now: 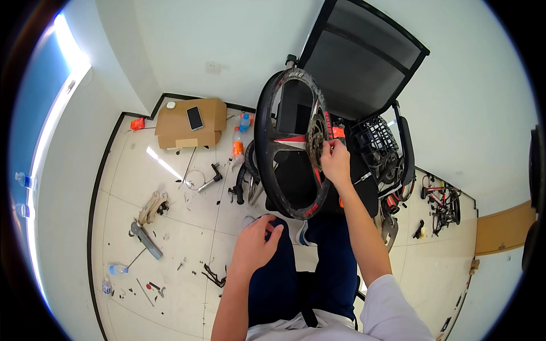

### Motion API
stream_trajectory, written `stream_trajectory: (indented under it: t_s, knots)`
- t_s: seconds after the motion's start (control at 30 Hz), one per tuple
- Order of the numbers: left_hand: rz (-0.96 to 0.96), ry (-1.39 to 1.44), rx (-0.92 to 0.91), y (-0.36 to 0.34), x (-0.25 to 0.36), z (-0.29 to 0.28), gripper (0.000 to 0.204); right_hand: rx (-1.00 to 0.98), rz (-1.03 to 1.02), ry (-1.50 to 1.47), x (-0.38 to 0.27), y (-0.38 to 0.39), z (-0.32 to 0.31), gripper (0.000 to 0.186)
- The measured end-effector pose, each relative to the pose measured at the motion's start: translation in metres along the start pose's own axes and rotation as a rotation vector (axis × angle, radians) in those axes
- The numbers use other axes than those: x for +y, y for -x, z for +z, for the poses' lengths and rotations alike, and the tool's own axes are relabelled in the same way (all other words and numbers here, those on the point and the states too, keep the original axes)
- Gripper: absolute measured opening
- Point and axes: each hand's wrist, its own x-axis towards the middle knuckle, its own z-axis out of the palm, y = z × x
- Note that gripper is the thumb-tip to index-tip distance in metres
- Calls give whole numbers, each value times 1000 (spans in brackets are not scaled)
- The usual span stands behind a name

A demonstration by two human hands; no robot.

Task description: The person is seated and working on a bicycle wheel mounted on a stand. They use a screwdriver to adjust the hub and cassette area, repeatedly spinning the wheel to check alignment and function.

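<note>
A black bicycle wheel [267, 156] with a tyre and broad red-and-white spokes stands upright on the seat of a black office chair [364, 62]. Its sprocket and hub [314, 139] face right. My right hand [336, 165] is at the hub, fingertips pinched together close to its centre; whatever they grip there is too small to make out. My left hand [263, 243] rests on my left knee, holding nothing, the thumb apart from the loosely bent fingers. A black plastic basket [375, 139] lies on the chair's right side, beyond my right hand.
A cardboard box [165, 126] with a phone [194, 118] on it stands back left, near an orange-labelled bottle [238, 145]. Loose bicycle parts and a grey metal piece [147, 241] lie on the floor at left. A red-and-black bicycle frame [441, 199] lies at right.
</note>
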Motion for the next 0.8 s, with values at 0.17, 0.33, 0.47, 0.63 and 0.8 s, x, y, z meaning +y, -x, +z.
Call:
stream_trajectory:
  t_s: [0.17, 0.33, 0.47, 0.63, 0.8]
  knots:
    - [28, -11, 6, -1, 3, 4, 34, 154, 163, -17, -6, 2, 21, 28]
    - [27, -16, -1, -3, 2, 2, 35, 100, 370, -179, -8, -5, 26, 32]
    - [30, -15, 18, 2, -6, 3, 34, -46, 447, -207, -23, -5, 13, 32]
    - [7, -4, 15, 1, -5, 2, 34, -132, 507, -115, -37, -4, 6, 29]
    - [2, 51, 8, 0, -9, -1, 36, -195, 498, 101, -60, -7, 2, 27]
